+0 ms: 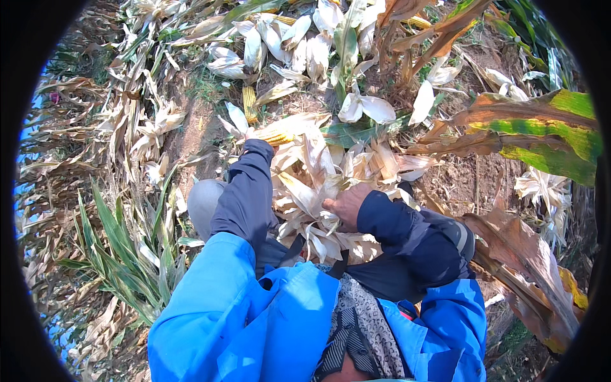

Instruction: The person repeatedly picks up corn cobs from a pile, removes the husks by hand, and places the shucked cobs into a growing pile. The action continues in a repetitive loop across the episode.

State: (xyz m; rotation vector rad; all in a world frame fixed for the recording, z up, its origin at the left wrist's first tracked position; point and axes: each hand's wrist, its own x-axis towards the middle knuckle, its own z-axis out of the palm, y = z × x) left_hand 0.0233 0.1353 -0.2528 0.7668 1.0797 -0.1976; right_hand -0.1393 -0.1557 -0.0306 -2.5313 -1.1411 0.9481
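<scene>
My left hand [251,134], mostly hidden behind its dark sleeve, holds an ear of corn [279,137]. Yellow kernels show on the ear, and pale dry husk spreads from its right side. Close to my body, my right hand [351,204] is curled with the thumb against dry corn husk [312,203] and grips it; the fingertips are hidden. A heap of stripped husks [329,246] lies between my legs, under and around this hand. Just beyond my left hand, a bare yellow ear [249,102] rests on the soil.
Several ears in pale husks [286,45] lie ahead on the soil. Dry cornstalks and leaves [95,157] cover the left side, with a green leafy clump [114,243] nearer me. On the right, a large brown and green corn leaf [539,126] juts inward above a brown leaf [525,258].
</scene>
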